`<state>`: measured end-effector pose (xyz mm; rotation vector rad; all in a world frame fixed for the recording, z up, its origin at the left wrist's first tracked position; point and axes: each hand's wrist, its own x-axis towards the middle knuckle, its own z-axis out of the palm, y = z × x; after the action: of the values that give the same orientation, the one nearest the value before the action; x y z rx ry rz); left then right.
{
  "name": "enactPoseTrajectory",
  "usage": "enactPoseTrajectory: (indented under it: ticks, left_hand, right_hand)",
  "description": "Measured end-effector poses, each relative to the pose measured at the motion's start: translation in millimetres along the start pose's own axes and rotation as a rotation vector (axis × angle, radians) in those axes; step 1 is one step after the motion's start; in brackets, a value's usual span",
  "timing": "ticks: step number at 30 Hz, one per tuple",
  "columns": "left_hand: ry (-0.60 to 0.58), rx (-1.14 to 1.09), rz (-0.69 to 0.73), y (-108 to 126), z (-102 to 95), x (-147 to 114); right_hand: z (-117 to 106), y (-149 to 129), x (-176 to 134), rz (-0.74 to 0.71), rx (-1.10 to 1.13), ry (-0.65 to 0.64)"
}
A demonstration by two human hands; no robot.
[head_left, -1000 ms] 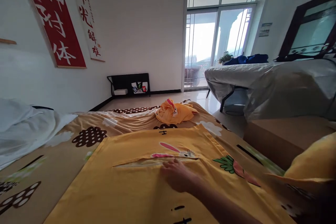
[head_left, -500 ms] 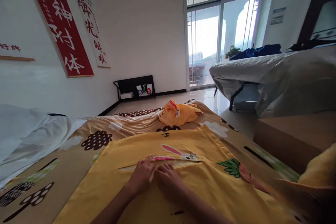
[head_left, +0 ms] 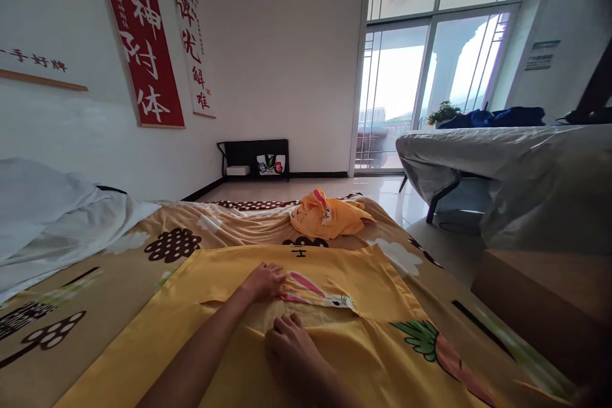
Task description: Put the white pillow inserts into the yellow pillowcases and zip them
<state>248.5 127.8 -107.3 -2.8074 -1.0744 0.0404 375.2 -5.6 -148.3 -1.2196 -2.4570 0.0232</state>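
Observation:
A yellow pillowcase (head_left: 356, 264) with a printed rabbit and carrot lies spread flat on the bed. Across its middle runs a slit (head_left: 253, 317), parted so that the paler inside shows. At the slit's far edge, beside the rabbit's ears, my left hand (head_left: 265, 279) has its fingers curled closed on the cloth. My right hand (head_left: 291, 339) is closed on the near edge, closer to me. The fingertips of both hands are partly hidden by folds and knuckles.
A crumpled yellow cloth (head_left: 329, 217) with a similar print lies beyond the pillowcase on the patterned brown blanket (head_left: 239, 229). White bedding (head_left: 57, 223) is at the left. To the right stand a plastic-covered table (head_left: 478, 143) and a brown box (head_left: 540, 293).
My hands have moved apart, the left one away from me and the right one nearer. The slit between them has opened wider. The view has shifted a little left.

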Motion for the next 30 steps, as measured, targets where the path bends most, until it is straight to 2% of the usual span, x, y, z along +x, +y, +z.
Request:
enactPoseTrajectory:
  ticks: [5, 9, 14, 18, 21, 24, 27, 30]
  left_hand:
    - [0.025, 0.094, 0.025, 5.9, 2.9, 13.6]
    - [0.108, 0.152, -0.124, 7.6, 3.9, 22.0]
    - [0.194, 0.15, -0.321, 11.0, 9.4, 32.4]
    - [0.206, 0.086, -0.398, 6.6, 13.0, 24.8]
    - [0.179, 0.025, -0.383, -11.3, 10.4, -1.4]
    - [0.155, -0.003, -0.432, -44.7, 4.0, -47.9]
    - [0.139, -0.001, -0.619, -88.2, -0.9, -114.4]
    - [0.118, -0.005, -0.867, -130.3, 1.3, -195.8]
  right_hand:
    - [8.2, 0.0, 0.1, -0.054, -0.066, 0.028]
    - [25.9, 0.2, 1.9, -0.12, -0.097, 0.049]
    - [54.1, 3.4, 10.3, -0.261, -0.142, -0.044]
    - [54.3, 3.7, 11.1, -0.263, -0.043, -0.12]
    - [41.4, -0.9, 5.9, -0.169, 0.042, -0.178]
    - [30.4, -5.8, 0.3, -0.094, 0.141, -0.182]
    - [28.9, -6.2, -1.8, -0.054, 0.231, -0.162]
    - [33.4, -2.5, -1.1, -0.031, 0.284, -0.188]
